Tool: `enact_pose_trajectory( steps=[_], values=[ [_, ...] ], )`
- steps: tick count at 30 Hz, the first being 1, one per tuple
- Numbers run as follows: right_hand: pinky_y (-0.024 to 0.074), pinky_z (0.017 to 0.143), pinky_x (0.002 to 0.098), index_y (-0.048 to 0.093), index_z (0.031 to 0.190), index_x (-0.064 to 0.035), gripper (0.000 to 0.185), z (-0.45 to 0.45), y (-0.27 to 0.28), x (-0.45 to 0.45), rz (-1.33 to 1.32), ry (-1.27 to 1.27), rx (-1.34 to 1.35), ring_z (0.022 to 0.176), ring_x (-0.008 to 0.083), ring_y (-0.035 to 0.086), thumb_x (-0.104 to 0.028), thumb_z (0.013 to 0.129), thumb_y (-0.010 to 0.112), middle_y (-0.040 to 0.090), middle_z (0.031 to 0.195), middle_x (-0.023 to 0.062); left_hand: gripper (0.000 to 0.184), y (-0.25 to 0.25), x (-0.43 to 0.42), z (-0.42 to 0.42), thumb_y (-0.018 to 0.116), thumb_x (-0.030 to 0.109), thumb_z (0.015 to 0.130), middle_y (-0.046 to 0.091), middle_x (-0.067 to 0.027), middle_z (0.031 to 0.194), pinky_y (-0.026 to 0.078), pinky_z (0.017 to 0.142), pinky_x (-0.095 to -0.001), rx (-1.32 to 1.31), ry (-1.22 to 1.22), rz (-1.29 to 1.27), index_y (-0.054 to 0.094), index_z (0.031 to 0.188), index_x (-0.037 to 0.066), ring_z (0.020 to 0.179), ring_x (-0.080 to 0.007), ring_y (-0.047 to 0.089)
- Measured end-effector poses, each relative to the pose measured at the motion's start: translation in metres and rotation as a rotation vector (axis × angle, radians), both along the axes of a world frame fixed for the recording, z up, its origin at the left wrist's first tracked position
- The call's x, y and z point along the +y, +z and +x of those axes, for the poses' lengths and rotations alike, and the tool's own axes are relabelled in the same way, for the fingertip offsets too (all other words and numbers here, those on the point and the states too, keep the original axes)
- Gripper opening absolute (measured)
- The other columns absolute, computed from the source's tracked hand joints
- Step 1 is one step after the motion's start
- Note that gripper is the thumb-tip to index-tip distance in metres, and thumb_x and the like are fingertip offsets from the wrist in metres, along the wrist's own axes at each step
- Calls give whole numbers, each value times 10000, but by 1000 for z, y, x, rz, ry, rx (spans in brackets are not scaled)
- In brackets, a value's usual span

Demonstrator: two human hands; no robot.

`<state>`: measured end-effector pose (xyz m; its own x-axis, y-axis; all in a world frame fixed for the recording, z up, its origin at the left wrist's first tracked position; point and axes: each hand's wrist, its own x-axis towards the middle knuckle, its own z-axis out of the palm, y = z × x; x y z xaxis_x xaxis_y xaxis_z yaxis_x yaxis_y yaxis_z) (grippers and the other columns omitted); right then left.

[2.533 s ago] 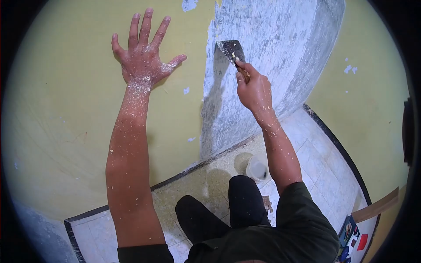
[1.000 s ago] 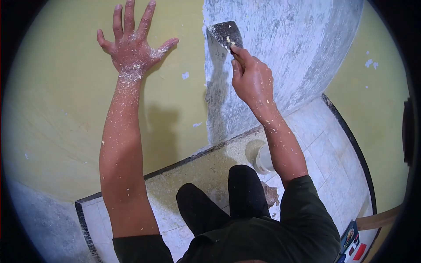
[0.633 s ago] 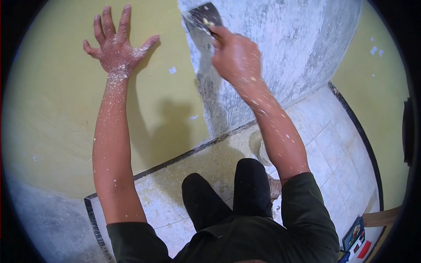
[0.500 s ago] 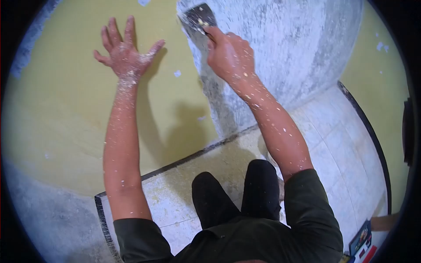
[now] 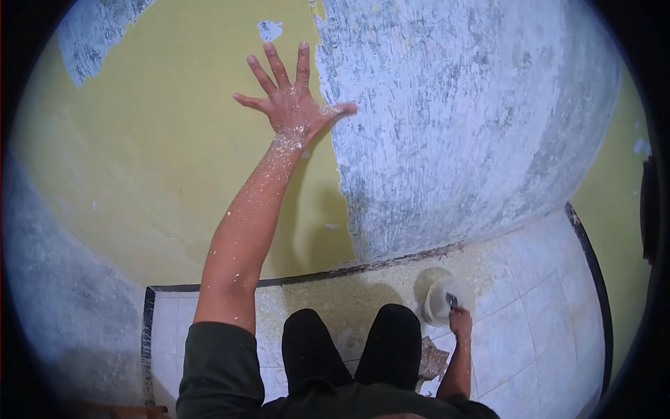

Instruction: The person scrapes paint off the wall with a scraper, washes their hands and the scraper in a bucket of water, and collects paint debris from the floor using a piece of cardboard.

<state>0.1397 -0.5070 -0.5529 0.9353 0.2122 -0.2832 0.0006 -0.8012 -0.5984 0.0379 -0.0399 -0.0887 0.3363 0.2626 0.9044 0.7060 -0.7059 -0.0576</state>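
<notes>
So, the scraper (image 5: 451,301) is held right at the white bucket (image 5: 438,311), and everything here gets placed off that bucket. The handle is gripped in the curled fingers of the right hand (image 5: 460,322), just at the bucket's right edge, with the flat dark blade tilted over the round mouth. Whether the inside is touched by the blade can't be told, and the contents are kinda too small to be made out.

The left hand (image 5: 294,108) is planted well up and left of the bucket, fingers fanned wide, nothing grasped. Most of it is set on smooth yellow paint (image 5: 188,140), but the thumb is stretched over a ragged edge onto a rough patch (image 5: 447,126) directly above the bucket, all streaky white and blue-grey, pretty chalky looking. The wrist and forearm are dusted with pale crumbs.

The floor (image 5: 502,325) around the bucket is laid with glossy, pale, faintly marbled tiles, and a gritty yellowish scatter of flakes (image 5: 481,269) is spread beside it. Behind the bucket, the wall's foot is edged by a dark, scuffed strip (image 5: 314,276). A crumpled-looking brown piece (image 5: 433,359) is seen just below the bucket, and two knees in black fabric (image 5: 387,342) are tucked in to its left.
</notes>
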Motion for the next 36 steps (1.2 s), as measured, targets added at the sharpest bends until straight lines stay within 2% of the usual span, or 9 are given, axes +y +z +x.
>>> enact_pose_trajectory(
  steps=[7,10,14,22,26,30,31,34,36],
  values=[
    [515,850,435,699,1140,-220,320,21,-24,10,59,-27,41,962,366,665,-237,829,624,694,985,208,756,-5,15,26,581,693,796,61,-93,1612,-34,983,-799,-260,78,137,399,1450,362,1466,-395,-11],
    [513,832,429,705,1113,-151,310,38,-35,23,71,52,41,945,377,666,-254,835,614,696,974,212,664,-8,19,29,566,606,853,106,-111,1605,-27,983,-796,-281,65,156,406,1448,359,1463,-409,5],
    [511,850,439,706,1104,-143,312,57,-51,9,74,67,101,963,384,659,-230,822,606,696,993,205,712,-10,19,27,584,610,835,66,-105,1611,-18,988,-792,-261,67,160,371,1466,358,1464,-408,2],
    [517,884,438,723,1033,-117,301,63,-64,-15,-245,230,147,992,374,657,-226,788,585,685,1029,227,1208,-10,4,24,626,880,523,-20,-155,1603,-4,962,-814,-157,38,176,238,1521,321,1441,-472,-30],
    [512,895,455,716,1038,-97,316,70,-43,12,-493,295,207,1013,396,645,-309,832,604,674,1064,232,1193,-10,3,24,616,877,545,-25,-149,1604,-1,967,-811,-151,81,177,227,1524,317,1447,-457,-38],
    [513,882,466,701,1028,-25,485,72,-68,24,-368,351,145,1017,398,645,-469,845,628,665,1056,262,1091,-9,2,25,588,846,630,-33,-159,1603,-38,964,-806,-153,114,117,253,1518,309,1450,-437,-78],
    [496,907,478,677,1098,-31,387,76,-87,21,-301,431,170,1040,412,631,-309,846,586,657,1083,262,1042,-8,0,25,566,836,668,-38,-170,1600,-64,959,-805,-151,102,96,266,1515,309,1448,-435,-107],
    [475,934,489,651,1158,-46,397,69,-131,16,-247,477,55,1056,423,619,-196,803,553,656,1104,247,984,-8,0,24,548,818,704,-36,-166,1602,-60,964,-802,-147,105,94,285,1508,316,1450,-436,-93],
    [459,964,470,673,1139,-60,441,73,-161,14,-270,449,129,1083,393,613,-373,844,575,656,1126,229,964,-7,0,23,550,809,710,-23,-163,1603,-51,962,-805,-169,101,118,297,1503,322,1451,-439,-76]
  ],
)
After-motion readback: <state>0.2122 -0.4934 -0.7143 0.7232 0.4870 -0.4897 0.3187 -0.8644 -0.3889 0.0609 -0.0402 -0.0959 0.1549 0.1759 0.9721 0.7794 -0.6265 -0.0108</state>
